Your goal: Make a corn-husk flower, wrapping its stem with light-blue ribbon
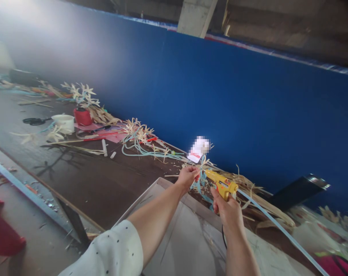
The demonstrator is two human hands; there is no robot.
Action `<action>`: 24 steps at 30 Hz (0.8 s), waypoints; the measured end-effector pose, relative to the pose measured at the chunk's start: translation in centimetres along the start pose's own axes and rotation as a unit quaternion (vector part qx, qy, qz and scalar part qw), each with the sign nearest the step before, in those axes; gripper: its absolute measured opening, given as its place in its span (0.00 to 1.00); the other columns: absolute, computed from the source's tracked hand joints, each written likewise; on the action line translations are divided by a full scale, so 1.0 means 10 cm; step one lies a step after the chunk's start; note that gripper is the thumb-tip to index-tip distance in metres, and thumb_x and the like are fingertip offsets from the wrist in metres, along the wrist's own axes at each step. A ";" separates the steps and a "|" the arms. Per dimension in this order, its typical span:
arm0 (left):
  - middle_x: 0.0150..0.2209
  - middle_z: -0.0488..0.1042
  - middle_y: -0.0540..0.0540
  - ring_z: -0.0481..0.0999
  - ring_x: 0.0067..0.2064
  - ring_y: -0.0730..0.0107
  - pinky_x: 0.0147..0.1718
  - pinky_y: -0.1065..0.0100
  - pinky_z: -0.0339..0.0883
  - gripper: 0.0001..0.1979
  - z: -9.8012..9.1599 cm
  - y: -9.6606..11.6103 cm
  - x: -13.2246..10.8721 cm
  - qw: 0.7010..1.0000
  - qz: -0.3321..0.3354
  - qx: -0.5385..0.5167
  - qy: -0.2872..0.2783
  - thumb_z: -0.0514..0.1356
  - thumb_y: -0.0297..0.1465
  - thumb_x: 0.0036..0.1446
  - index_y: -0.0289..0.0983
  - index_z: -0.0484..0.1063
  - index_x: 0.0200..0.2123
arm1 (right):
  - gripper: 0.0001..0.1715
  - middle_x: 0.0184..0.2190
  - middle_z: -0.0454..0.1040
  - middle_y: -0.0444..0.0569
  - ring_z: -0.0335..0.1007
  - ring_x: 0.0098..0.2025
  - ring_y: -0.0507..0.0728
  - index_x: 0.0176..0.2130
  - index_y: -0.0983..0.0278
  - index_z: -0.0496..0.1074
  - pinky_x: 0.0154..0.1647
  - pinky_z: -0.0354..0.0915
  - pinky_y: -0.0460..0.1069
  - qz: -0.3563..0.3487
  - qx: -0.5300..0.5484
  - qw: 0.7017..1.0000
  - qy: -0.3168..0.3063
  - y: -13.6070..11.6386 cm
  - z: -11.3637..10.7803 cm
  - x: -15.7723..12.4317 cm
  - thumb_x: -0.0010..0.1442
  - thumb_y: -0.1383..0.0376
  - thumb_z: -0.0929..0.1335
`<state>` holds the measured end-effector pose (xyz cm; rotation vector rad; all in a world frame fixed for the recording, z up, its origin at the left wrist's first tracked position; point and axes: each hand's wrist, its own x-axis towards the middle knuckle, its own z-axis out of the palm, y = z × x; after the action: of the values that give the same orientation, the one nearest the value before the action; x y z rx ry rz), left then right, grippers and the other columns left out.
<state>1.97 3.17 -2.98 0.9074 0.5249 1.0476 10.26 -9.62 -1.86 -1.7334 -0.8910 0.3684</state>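
Observation:
My right hand point(229, 211) grips a yellow hot glue gun point(222, 183) by its handle. From the back of the gun a long pale glue stick point(280, 220) runs down to the right. Its nozzle points left, close to the fingers of my left hand point(188, 177). These fingers are pinched at the base of a small pale dried-husk flower point(207, 162); the exact grip is partly hidden. Light blue strips point(202, 179) lie or hang just behind the nozzle. A white-and-red card or packet point(195, 152), partly blurred out, is right behind my left hand.
Along the blue wall point(162, 84) lie husk flowers point(138, 131) with light blue cords, a white cup point(64, 123), a red container point(82, 116) and black scissors point(36, 121). A grey board or tray point(179, 234) is under my forearms. A black cylinder point(300, 191) leans at right.

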 end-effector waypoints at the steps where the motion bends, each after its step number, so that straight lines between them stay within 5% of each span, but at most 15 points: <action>1: 0.14 0.63 0.53 0.58 0.16 0.82 0.18 0.75 0.49 0.13 0.00 0.00 0.00 1.000 0.001 0.000 0.000 0.64 0.35 0.40 0.32 0.65 0.20 | 0.25 0.10 0.60 0.40 0.55 0.14 0.49 0.17 0.63 0.60 0.15 0.54 0.45 0.001 -0.002 1.000 0.000 -0.01 0.00 0.00 0.47 0.47 0.69; 24: 0.12 0.61 0.53 0.53 0.16 0.84 0.18 0.75 0.45 0.12 0.00 0.06 -0.05 1.000 0.018 0.020 -0.001 0.60 0.32 0.45 0.33 0.63 0.17 | 0.26 0.09 0.59 0.40 0.54 0.14 0.48 0.16 0.63 0.58 0.15 0.54 0.44 -0.001 0.049 0.999 0.024 -0.04 -0.01 -0.02 0.46 0.49 0.70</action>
<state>1.45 2.85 -2.50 0.9559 0.5318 1.0724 10.01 -9.74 -1.48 -1.6452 -0.8260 0.3618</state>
